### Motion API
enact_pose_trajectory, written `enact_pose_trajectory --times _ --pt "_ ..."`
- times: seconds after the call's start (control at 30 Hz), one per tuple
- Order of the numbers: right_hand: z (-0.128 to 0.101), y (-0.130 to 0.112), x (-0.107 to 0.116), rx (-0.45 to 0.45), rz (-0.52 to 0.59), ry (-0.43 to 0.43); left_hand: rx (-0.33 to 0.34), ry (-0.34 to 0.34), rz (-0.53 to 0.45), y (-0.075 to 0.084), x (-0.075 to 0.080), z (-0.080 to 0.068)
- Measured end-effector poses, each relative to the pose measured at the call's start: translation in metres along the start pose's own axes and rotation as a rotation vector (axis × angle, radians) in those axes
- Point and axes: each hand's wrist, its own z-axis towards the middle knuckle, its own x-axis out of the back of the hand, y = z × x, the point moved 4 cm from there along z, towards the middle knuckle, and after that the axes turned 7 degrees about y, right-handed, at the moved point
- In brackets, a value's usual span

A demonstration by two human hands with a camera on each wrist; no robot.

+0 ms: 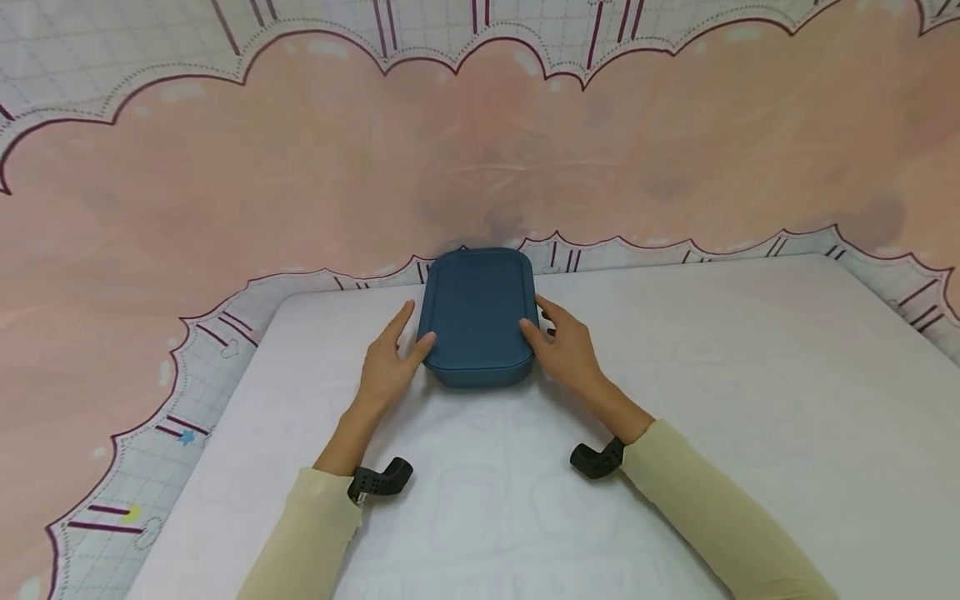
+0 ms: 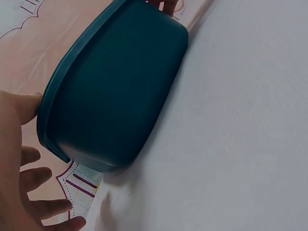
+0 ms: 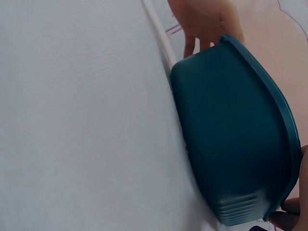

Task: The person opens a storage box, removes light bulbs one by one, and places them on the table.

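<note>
Dark teal rectangular plastic box with a fitted lid sits on the white desk, at its far edge, directly between the 2 hands. Beyond the box, a pink scalloped cloth backdrop begins.

Left hand: thumb against the near-left corner at the lid rim, remaining fingers straight and loosely spread along the left side. Grip reads as open contact, not a clasp. Right hand: thumb on the near-right edge of the lid, fingers bent round the right side wall; grip closed on the box.

Lid is seated all round in the head view. Contents cannot be seen; box walls are opaque. Left wrist view shows the rim overhanging the body slightly.

Risk, judged: the box stands at the desk's far edge, so any forward push from either hand could tip it off. The left hand's loose contact gives uneven support; a lift now could let the box rotate or slip leftward.
</note>
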Motion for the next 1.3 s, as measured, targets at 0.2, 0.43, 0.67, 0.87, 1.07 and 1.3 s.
enact_pose_trajectory --times 0.2,0.43,0.67,0.87,1.07,1.3 --pt "-0.0013 -0.0034 -0.0012 0.015 0.038 -0.013 0.042 -0.025 -0.057 -0.0005 -0.0014 -0.0015" --pt "-0.0029 -0.0013 -0.0011 -0.024 0.047 -0.045 0.093 -0.04 -0.072 -0.0032 -0.0042 -0.0018" --pt "-0.0042 0.0002 -0.0019 -0.021 0.057 -0.058 0.099 -0.035 -0.09 -0.0034 -0.0071 -0.0019" --pt "-0.0062 0.0 -0.0019 -0.024 0.053 -0.053 0.088 -0.024 -0.096 -0.0023 -0.0072 -0.0042" --pt "-0.007 -0.0007 -0.0018 -0.018 0.043 -0.052 0.09 -0.021 -0.1 -0.001 -0.0075 -0.0054" --pt "-0.006 -0.0035 -0.0014 -0.018 0.033 -0.06 0.09 -0.011 -0.102 -0.0001 -0.0068 -0.0043"
